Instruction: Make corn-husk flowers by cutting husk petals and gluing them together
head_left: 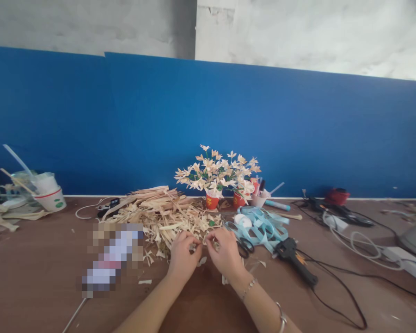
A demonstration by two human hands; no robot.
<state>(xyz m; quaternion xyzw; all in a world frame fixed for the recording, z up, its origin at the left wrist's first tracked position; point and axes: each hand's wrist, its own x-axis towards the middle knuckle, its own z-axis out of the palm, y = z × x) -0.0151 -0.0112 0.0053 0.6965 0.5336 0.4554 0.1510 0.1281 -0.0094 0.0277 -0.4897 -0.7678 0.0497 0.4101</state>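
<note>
My left hand (183,255) and my right hand (225,253) rest close together on the brown table (55,259), fingers curled and pinched at the near edge of a pile of pale straw-like strips (159,215). Each hand seems to pinch a small pale piece, too small to name. Behind the pile stand two small red pots (212,201) filled with cream paper-like flowers (217,171). Just right of my right hand lie scissors (244,247) and a heap of light blue ribbon (263,224).
A black glue gun (293,259) with its cord lies to the right, beside more cables (353,238) and a red object (337,196). White paper cups (50,194) stand far left. A blurred-out patch (111,259) sits left of my hands. A blue wall panel (208,125) backs the table.
</note>
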